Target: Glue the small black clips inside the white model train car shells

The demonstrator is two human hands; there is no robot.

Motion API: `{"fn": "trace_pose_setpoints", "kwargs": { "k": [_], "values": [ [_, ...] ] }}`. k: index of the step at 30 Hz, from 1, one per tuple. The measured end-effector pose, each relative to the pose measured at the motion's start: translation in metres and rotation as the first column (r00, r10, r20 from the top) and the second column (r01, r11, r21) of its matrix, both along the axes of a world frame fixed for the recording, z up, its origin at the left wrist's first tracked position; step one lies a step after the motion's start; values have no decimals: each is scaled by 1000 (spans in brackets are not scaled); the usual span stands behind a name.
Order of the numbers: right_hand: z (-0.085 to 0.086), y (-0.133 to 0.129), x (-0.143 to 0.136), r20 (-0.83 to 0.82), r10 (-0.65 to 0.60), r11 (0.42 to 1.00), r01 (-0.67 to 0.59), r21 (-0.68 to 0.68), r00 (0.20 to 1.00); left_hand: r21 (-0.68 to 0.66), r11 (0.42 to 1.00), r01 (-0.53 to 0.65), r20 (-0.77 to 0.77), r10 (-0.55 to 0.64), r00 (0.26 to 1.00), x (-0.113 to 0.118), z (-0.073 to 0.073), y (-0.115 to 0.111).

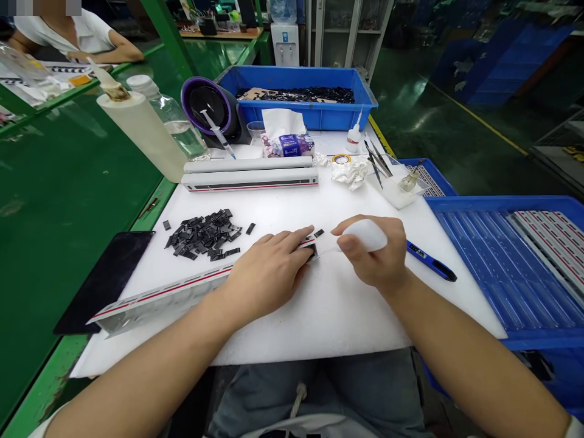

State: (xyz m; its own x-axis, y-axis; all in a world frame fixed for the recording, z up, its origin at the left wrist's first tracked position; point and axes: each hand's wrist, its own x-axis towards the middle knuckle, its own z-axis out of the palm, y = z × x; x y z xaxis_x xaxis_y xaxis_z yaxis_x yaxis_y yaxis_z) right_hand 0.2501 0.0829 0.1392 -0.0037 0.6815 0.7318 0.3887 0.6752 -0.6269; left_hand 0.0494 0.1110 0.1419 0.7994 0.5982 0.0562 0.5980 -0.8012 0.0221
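My left hand (269,274) is wrapped over the right end of a long grey-white strip (168,293) with a red line, which slants down to the left across the white board (365,328). In my right hand (383,255) is a white squeeze bottle (368,235), its thin nozzle pointing left at the strip's end beside my left fingertips. A small black piece (319,232) lies just above that end. Up and to the left of my left hand is a heap of small black pieces (201,236). A blue pen-like tool (431,260) rests right of my right hand.
Two white strips (250,179) lie across the board's back, before a tissue pack (288,145) and a blue bin (305,115). Bottles stand back left. Tweezers (378,159) and a small jar (409,181) are back right, a blue tray (483,267) at right. A person sits far left.
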Motion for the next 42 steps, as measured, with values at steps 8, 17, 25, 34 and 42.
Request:
{"fn": "trace_pose_setpoints", "kwargs": {
  "k": [8,17,25,34,42],
  "values": [
    [0,3,-4,111,-69,995,60,85,991,-30,1000,-7,27,8,1000,-1,0,0],
    [-1,2,-5,124,-51,997,45,55,991,-34,999,-12,43,14,999,0,0,1],
    [0,2,-6,140,-56,998,50,43,989,-77,996,-36,84,42,996,0,0,0],
    [1,2,-7,162,-67,997,61,46,984,-119,992,-47,110,60,992,2,1,1],
    [0,2,-8,178,-48,999,44,24,983,-105,993,-53,87,62,994,2,2,0]
  ]
}}
